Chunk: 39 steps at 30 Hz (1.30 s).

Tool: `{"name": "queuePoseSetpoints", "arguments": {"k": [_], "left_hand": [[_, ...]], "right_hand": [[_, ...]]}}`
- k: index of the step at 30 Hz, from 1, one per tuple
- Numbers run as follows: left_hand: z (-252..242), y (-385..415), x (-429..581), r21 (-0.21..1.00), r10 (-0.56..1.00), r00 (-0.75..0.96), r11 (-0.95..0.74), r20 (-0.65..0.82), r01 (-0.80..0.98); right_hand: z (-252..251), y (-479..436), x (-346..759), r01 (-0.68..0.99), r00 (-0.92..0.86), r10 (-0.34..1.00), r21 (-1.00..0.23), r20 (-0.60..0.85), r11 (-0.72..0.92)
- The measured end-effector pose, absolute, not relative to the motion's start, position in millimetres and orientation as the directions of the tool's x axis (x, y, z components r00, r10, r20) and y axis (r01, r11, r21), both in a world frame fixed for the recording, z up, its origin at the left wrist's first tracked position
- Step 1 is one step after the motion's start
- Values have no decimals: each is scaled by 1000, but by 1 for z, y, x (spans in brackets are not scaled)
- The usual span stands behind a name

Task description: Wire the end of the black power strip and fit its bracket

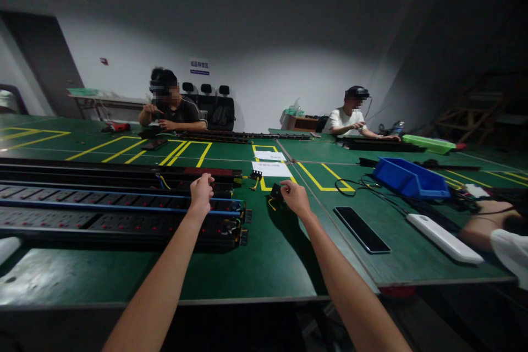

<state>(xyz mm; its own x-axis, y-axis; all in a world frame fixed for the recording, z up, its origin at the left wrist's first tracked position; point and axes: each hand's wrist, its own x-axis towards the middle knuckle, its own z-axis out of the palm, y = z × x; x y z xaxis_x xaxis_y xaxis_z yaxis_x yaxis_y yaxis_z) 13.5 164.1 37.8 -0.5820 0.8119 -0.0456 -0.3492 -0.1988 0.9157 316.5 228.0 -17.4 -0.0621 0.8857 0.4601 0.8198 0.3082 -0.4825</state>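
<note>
My right hand pinches a small black end piece with a short yellow wire hanging from it, just above the green table. Fingers curled together, my left hand is above the long black strips; whether anything is in its fingers is hidden. Beneath my left forearm lie long black socket strips with small red marks and blue edging. Wires and dark connectors show at their right end. Another small black part with a yellow wire rests beyond, between my hands.
A dark-screened phone, a white oblong case and a blue bin with black cables beside it lie to the right. White paper sheets are ahead. Two people work across the table; another person's arm reaches in at right.
</note>
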Motion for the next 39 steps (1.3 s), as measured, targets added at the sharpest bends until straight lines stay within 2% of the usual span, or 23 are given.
{"name": "queuePoseSetpoints", "arguments": {"k": [6,12,19,24,28,33,39], "left_hand": [[39,164,13,914,810,-584,-197,-52,-355],[39,164,13,913,810,-584,-197,-54,-358],[38,165,13,916,808,-587,-193,-55,-351],[36,166,12,919,810,-583,-186,-56,-347],[35,167,11,920,811,-582,-183,-58,-346],[34,167,11,921,814,-578,-178,-60,-347],[36,166,13,921,812,-580,-177,-63,-348]], "right_hand": [[-19,229,324,845,75,912,-511,404,157],[-24,232,332,880,195,929,-475,315,-23],[-29,232,332,902,204,934,-426,294,-62],[-23,230,330,927,148,915,-375,374,4],[-16,223,317,935,-6,891,-314,453,166],[-15,208,296,918,-278,889,-172,365,358],[-15,202,292,912,-328,881,-130,341,390]]}}
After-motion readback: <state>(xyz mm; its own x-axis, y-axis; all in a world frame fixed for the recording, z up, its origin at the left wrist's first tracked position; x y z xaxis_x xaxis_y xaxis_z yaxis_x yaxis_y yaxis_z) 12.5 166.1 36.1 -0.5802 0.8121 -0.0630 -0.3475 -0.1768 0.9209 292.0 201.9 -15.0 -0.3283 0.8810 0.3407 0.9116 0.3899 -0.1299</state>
